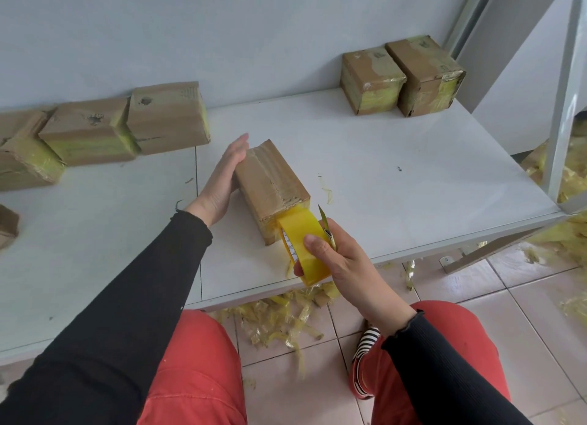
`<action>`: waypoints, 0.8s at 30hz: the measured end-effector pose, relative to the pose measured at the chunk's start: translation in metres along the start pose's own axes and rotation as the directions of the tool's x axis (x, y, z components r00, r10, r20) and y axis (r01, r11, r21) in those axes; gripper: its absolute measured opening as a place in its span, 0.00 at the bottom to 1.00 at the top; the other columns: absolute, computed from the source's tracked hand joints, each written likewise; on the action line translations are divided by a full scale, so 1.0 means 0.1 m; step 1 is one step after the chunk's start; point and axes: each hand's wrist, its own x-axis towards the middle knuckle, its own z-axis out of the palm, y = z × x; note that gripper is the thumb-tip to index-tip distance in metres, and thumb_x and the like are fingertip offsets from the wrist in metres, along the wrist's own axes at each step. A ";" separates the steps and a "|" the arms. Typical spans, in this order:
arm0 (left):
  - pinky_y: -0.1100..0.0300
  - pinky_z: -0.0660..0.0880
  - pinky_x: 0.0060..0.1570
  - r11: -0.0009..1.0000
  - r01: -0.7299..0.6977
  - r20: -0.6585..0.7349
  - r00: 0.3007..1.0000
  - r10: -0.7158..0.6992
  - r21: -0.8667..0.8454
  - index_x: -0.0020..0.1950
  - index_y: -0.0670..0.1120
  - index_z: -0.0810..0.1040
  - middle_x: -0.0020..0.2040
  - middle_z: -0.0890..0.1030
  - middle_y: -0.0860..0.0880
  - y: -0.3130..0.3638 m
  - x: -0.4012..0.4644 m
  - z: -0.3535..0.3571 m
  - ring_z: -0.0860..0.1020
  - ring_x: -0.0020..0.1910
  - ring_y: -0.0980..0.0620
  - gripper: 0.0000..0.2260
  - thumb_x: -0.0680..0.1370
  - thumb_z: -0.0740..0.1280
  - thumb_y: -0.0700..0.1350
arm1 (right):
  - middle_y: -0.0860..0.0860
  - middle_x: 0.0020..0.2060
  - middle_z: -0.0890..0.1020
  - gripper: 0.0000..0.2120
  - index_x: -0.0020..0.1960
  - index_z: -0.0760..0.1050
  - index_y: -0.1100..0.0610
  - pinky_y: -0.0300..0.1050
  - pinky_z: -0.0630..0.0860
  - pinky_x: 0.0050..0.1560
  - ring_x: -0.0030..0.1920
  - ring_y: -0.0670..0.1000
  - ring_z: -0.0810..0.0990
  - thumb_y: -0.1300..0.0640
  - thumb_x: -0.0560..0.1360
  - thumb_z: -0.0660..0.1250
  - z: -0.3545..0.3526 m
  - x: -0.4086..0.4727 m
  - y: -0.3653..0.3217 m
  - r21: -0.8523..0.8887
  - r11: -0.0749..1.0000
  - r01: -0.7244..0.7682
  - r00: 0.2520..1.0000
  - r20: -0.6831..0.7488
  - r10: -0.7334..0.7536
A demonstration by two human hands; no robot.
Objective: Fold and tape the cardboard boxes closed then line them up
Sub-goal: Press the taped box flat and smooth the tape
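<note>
A closed cardboard box (270, 186) lies lengthwise in the middle of the white table (397, 183). My left hand (222, 180) presses flat against the box's left side, fingers straight. My right hand (336, 259) grips a yellow tape roll (305, 243) at the box's near end, thumb on the roll. A strip of tape runs from the roll onto the near end of the box. A thin blade-like tip (322, 213) sticks up beside the roll from the same hand.
Two taped boxes (403, 75) stand side by side at the back right by the wall. Several boxes (127, 126) sit at the back left, one more (6, 224) at the left edge. Yellow tape scraps (279, 316) litter the tiled floor. A metal frame leg (565, 107) rises at right.
</note>
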 end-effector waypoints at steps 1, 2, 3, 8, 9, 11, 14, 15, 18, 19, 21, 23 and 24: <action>0.52 0.70 0.69 1.000 -0.012 -0.012 1.000 0.012 -0.013 0.69 0.60 0.78 0.69 0.79 0.55 -0.02 0.00 0.00 0.76 0.68 0.56 0.17 0.83 0.58 0.59 | 0.53 0.44 0.81 0.14 0.63 0.71 0.65 0.45 0.81 0.42 0.42 0.53 0.86 0.54 0.85 0.62 0.00 0.00 0.00 0.004 1.000 -0.004 1.000 0.001 0.004; 0.52 0.71 0.66 1.000 -0.007 -0.017 1.000 0.007 -0.031 0.65 0.57 0.81 0.64 0.82 0.53 -0.03 0.00 0.01 0.78 0.63 0.55 0.16 0.84 0.58 0.58 | 0.52 0.44 0.82 0.13 0.63 0.71 0.64 0.45 0.81 0.42 0.42 0.53 0.86 0.54 0.85 0.62 0.00 0.00 0.01 0.006 1.000 -0.005 1.000 0.000 0.005; 0.53 0.72 0.62 0.998 0.009 -0.019 1.000 -0.010 -0.054 0.59 0.54 0.83 0.56 0.84 0.53 -0.03 0.00 0.02 0.80 0.56 0.56 0.15 0.84 0.58 0.57 | 0.52 0.44 0.82 0.13 0.63 0.71 0.64 0.45 0.81 0.42 0.42 0.53 0.86 0.54 0.85 0.63 0.00 0.00 0.01 0.009 1.000 -0.005 1.000 -0.001 0.005; 0.53 0.71 0.59 0.994 0.042 -0.047 0.998 -0.047 -0.104 0.48 0.52 0.83 0.45 0.82 0.53 0.00 0.04 0.07 0.79 0.49 0.54 0.15 0.84 0.60 0.55 | 0.53 0.45 0.82 0.13 0.63 0.72 0.62 0.47 0.82 0.43 0.42 0.54 0.86 0.54 0.84 0.63 0.02 0.00 0.02 0.008 1.000 -0.015 1.000 0.016 0.015; 0.51 0.70 0.60 0.993 0.044 -0.049 0.998 -0.050 -0.114 0.47 0.52 0.83 0.47 0.82 0.51 -0.01 0.05 0.08 0.78 0.51 0.52 0.14 0.83 0.60 0.56 | 0.53 0.45 0.82 0.13 0.63 0.72 0.62 0.47 0.82 0.43 0.42 0.54 0.86 0.54 0.84 0.63 0.02 0.00 0.03 0.009 1.000 -0.014 1.000 0.019 0.014; 0.49 0.70 0.64 0.990 0.047 -0.038 0.998 -0.052 -0.136 0.51 0.51 0.84 0.52 0.82 0.48 -0.01 0.05 0.09 0.78 0.55 0.49 0.15 0.81 0.62 0.58 | 0.53 0.45 0.82 0.12 0.63 0.72 0.61 0.45 0.82 0.43 0.43 0.54 0.86 0.54 0.84 0.62 0.03 0.00 0.04 0.007 1.000 -0.013 1.000 0.018 0.013; 0.48 0.67 0.75 0.990 -0.002 -0.047 0.999 -0.005 -0.138 0.71 0.55 0.78 0.70 0.78 0.52 -0.04 0.01 0.08 0.76 0.70 0.54 0.22 0.80 0.64 0.62 | 0.54 0.46 0.81 0.13 0.64 0.72 0.62 0.46 0.82 0.43 0.43 0.53 0.86 0.54 0.84 0.62 0.03 -0.01 0.03 0.002 1.000 -0.018 1.000 0.024 0.018; 0.48 0.65 0.77 0.995 -0.056 -0.103 0.994 0.048 -0.084 0.77 0.56 0.71 0.75 0.73 0.54 -0.02 -0.04 0.08 0.72 0.73 0.57 0.27 0.80 0.64 0.64 | 0.55 0.47 0.81 0.13 0.64 0.71 0.62 0.47 0.82 0.44 0.44 0.53 0.86 0.54 0.84 0.62 0.02 -0.02 0.05 0.002 1.000 -0.021 1.000 0.023 0.021; 0.52 0.60 0.78 0.959 -0.212 -0.181 0.952 0.246 0.187 0.82 0.57 0.60 0.79 0.64 0.55 0.01 -0.27 0.02 0.64 0.77 0.60 0.40 0.75 0.62 0.74 | 0.59 0.47 0.81 0.15 0.64 0.72 0.62 0.48 0.82 0.48 0.47 0.53 0.85 0.52 0.84 0.62 0.00 -0.05 0.10 -0.015 1.000 -0.021 1.000 0.020 0.022; 0.53 0.57 0.79 0.928 -0.261 -0.092 0.951 0.294 0.268 0.82 0.58 0.60 0.82 0.60 0.55 -0.02 -0.35 -0.01 0.59 0.80 0.60 0.43 0.72 0.60 0.78 | 0.59 0.48 0.82 0.15 0.63 0.74 0.61 0.47 0.81 0.51 0.49 0.52 0.84 0.51 0.84 0.62 -0.01 -0.06 0.12 -0.035 0.999 -0.024 0.999 0.028 0.025; 0.59 0.48 0.78 0.863 -0.322 0.142 0.947 0.290 0.388 0.83 0.59 0.57 0.85 0.49 0.54 -0.06 -0.53 -0.07 0.45 0.83 0.61 0.50 0.67 0.60 0.82 | 0.51 0.49 0.85 0.14 0.62 0.77 0.57 0.42 0.79 0.54 0.52 0.48 0.84 0.50 0.84 0.62 -0.03 -0.10 0.14 -0.044 0.998 -0.045 0.998 0.045 0.047; 0.63 0.44 0.75 0.825 -0.322 0.284 0.937 0.205 0.464 0.84 0.62 0.51 0.85 0.39 0.54 -0.06 -0.64 -0.14 0.37 0.81 0.64 0.54 0.64 0.65 0.81 | 0.50 0.51 0.86 0.13 0.62 0.78 0.56 0.39 0.78 0.54 0.53 0.46 0.83 0.51 0.85 0.61 -0.03 -0.11 0.13 -0.040 0.998 -0.057 0.997 0.054 0.059; 0.63 0.43 0.75 0.800 -0.316 0.314 0.934 0.169 0.510 0.84 0.63 0.48 0.84 0.37 0.54 -0.04 -0.66 -0.17 0.36 0.80 0.65 0.55 0.64 0.69 0.78 | 0.52 0.51 0.86 0.12 0.62 0.79 0.55 0.39 0.78 0.54 0.53 0.46 0.83 0.51 0.85 0.61 -0.03 -0.11 0.13 -0.045 0.997 -0.058 0.997 0.050 0.061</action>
